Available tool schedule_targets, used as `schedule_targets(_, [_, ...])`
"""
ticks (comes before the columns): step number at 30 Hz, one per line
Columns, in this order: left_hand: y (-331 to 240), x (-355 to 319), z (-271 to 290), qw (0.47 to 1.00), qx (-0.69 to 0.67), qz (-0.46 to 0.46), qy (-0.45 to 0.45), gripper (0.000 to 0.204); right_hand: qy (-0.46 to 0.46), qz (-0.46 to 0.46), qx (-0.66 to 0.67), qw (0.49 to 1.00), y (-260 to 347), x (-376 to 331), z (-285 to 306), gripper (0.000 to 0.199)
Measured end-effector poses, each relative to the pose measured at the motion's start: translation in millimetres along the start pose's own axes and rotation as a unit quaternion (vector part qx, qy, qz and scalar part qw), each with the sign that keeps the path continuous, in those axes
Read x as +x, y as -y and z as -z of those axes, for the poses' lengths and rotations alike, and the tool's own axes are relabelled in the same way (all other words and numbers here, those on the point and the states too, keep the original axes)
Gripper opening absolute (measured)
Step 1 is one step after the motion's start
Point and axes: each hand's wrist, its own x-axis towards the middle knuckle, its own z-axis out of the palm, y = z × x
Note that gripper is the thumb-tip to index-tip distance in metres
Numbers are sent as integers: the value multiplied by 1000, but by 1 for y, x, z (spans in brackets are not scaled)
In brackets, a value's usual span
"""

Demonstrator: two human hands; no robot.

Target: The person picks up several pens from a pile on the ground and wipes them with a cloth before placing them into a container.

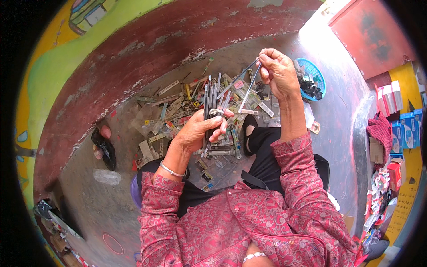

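My left hand (200, 127) is closed around an upright bundle of thin black and clear sticks (210, 95) that look like pen refills. Up and to the right, my right hand (278, 73) pinches two similar sticks (249, 86) by their upper ends. These two spread apart downward, dark above and paler below, one tip close to the bundle. Beneath both hands a wide heap of pens, refills and clear plastic sleeves (178, 100) covers the floor between my feet. Part of the heap is hidden behind my left hand.
A blue plastic basket (323, 80) with black pieces in it stands beyond my right forearm. Left lie a black plastic bag (104, 149) and a crumpled clear bag (107, 177). Boxes (404, 130) and a checked red cloth (379, 133) line the right wall. A red-brown wall (133, 58) curves behind.
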Motion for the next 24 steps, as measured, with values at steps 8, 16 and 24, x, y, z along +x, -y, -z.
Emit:
schedule_targets(8, [2, 5, 12, 995, 4, -23, -98, 33, -87, 165, -52, 981, 2, -11, -15, 6])
schedule_targets(16, [3, 12, 36, 979, 47, 39, -196, 26, -89, 281, -273, 916, -19, -29, -42, 5])
schedule_targets(24, [1, 10, 28, 971, -203, -91, -91, 30, 112, 519, -490, 691, -54, -55, -61, 25])
